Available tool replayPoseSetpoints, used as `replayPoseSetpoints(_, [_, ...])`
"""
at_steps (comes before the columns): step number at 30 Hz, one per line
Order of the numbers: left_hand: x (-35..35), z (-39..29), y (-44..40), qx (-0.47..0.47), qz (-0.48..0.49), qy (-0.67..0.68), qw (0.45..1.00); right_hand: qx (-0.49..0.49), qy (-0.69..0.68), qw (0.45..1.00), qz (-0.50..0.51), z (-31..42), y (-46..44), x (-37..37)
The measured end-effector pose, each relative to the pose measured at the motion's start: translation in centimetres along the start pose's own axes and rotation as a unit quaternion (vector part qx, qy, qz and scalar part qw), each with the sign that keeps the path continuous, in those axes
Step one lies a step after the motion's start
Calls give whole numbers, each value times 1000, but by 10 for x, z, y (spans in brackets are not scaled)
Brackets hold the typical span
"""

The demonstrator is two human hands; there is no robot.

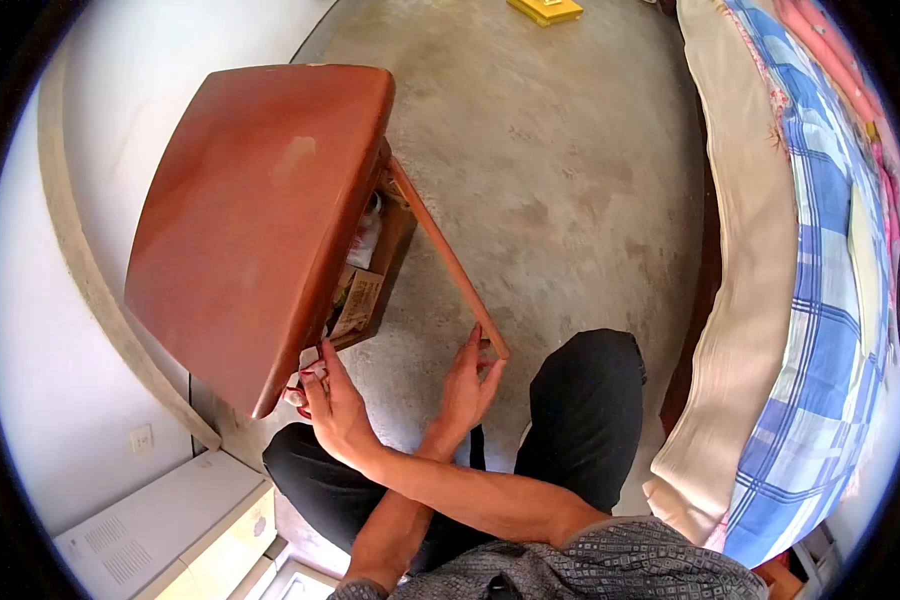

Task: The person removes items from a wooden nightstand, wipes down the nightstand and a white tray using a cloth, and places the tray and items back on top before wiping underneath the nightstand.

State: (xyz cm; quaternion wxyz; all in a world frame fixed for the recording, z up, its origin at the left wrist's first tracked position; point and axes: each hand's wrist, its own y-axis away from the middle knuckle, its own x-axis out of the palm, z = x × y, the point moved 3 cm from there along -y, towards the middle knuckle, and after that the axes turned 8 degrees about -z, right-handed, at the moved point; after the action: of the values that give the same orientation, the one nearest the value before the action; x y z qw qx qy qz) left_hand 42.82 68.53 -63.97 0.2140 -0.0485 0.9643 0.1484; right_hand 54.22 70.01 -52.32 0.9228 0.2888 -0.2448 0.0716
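So here's where we're at: the brown cabinet (260, 220) stands by the wall, and its door (445, 250) is swung wide, so that part is done. We'd call it somewhere in the middle. There's stuff inside, as far as we can see past the overhanging top: a printed cardboard box (358, 303) and a white bag (366, 240) further back. The door isn't closed, and the red-and-white bundle (295, 397) is in hand at the near corner of the cabinet, neither fully inside nor put down anywhere else. How much is sorted deeper in, we can't tell, since the top hides most of it.

Now the hands, and heads up, our forearms are crossed, right over left. The left hand (460, 390) has the free end of the door, thumb on one side and fingers on the other, a light pinch by the look of it. The right hand (342, 415) is over at the cabinet's near corner, thumb and forefinger a bit apart with the bundle between them. It looks like a loose grip to us; the other fingers are mostly hidden, so we can't say how tightly they're curled. Could be a cloth or a wrapper, too small to tell. Our knees (590, 385) are bent right in front of the opening.
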Motion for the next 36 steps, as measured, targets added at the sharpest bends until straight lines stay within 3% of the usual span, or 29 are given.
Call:
replayPoseSetpoints(3, [1,4,3,20,-12,-5,1000,-9,19,1000,4,5,-8,-9])
replayPoseSetpoints(8, [9,10,1,16,-31,26,999,63,-38,997,-19,5,-18,-16])
replayPoseSetpoints(10, [8,8,1,19,-38,15,999,96,-31,995,-1,18,-14,-25])
replayPoseSetpoints(12, [6,5,0,21,-45,4,999,205,-38,973,97,17,-5,-34])
replayPoseSetpoints(13, [4,3,2,10,-47,-4,999,211,31,971,108,29,4,-37])
replayPoseSetpoints(18, [-7,-3,4,-1,-102,-2,995,192,0,979,73,69,27,-74])
replayPoseSetpoints(21, [-12,-6,12,-31,-105,-47,993,16,45,999,-7,111,23,-106])
replayPoseSetpoints(22, [-9,8,15,-97,-98,338,931,-28,38,998,-34,128,20,-113])
replayPoseSetpoints(23, [-12,21,12,-9,-94,173,980,-62,48,996,-48,143,16,-124])
replayPoseSetpoints(24, [-14,35,10,77,-116,2,990,-97,58,992,-62,156,10,-130])
replayPoseSetpoints(26, [-26,5,8,-42,-161,-22,986,-156,64,981,-97,161,-10,-137])
replayPoseSetpoints(27, [-24,12,8,-40,-163,-20,986,-184,122,969,-107,149,-23,-142])
replayPoseSetpoints(30, [-25,41,8,3,-191,11,982,-172,99,980,-36,83,-42,-136])
replayPoseSetpoints(31, [-30,48,8,-42,-238,302,922,-172,96,980,-39,65,-49,-132])
replayPoseSetpoints(32, [-34,57,8,-86,-262,565,778,-158,82,982,-55,47,-55,-130])
replayPoseSetpoints(33, [-46,54,5,-110,-215,665,707,-146,68,984,-73,36,-59,-123])
replayPoseSetpoints(34, [-51,69,8,-112,-209,663,710,-142,35,986,-84,37,-61,-110])
replayPoseSetpoints(35, [-56,88,13,-79,-248,506,822,-151,30,984,-86,33,-71,-102])
replayPoseSetpoints(36, [-66,86,16,-73,-254,351,898,-161,25,983,-86,25,-87,-98])
